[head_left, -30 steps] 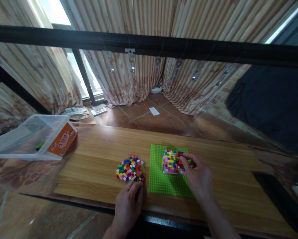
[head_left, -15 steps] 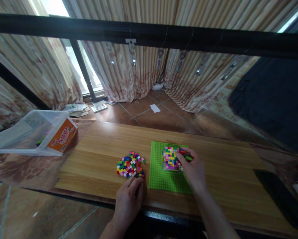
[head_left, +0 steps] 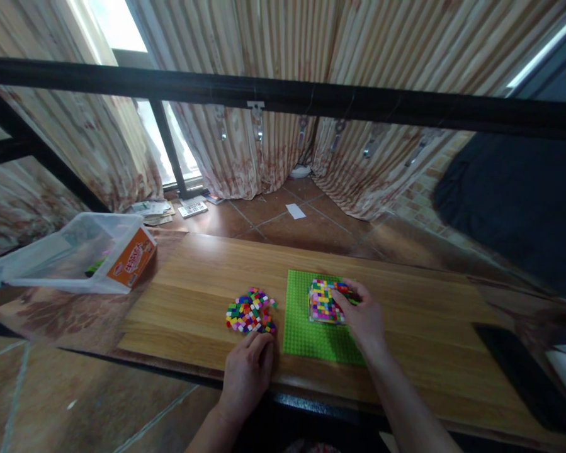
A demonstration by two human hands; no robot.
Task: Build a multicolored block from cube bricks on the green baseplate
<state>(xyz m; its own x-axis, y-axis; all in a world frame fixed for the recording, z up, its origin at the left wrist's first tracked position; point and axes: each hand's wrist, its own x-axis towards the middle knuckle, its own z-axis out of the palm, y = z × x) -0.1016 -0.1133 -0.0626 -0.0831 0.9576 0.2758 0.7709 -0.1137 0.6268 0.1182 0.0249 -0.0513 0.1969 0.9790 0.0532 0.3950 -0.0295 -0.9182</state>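
On a green studded baseplate [head_left: 301, 336] sits a block built of small multicoloured toy bricks [head_left: 323, 302]. My right hand [head_left: 362, 318] is at the block's right side, thumb on its top and the other fingers curled over its far right corner. Whether a single loose brick is between those fingers is hidden. A pile of loose toy bricks [head_left: 249, 311] lies on the wooden board left of the baseplate. My left hand [head_left: 249, 365] rests at the pile's near edge with fingers curled together; what they may hold cannot be seen.
A clear plastic bin [head_left: 79, 251] with an orange label stands at the left. The wooden table top [head_left: 192, 283] carries a dark flat object [head_left: 523, 371] at the right. A black bar [head_left: 283, 94] crosses beyond the table, before curtains [head_left: 283, 151]. Papers [head_left: 153, 211] lie on the floor.
The view has tilted slightly, so the scene sits a little lower and shifted. Both hands keep nearly the same places, at the pile and at the brick block.
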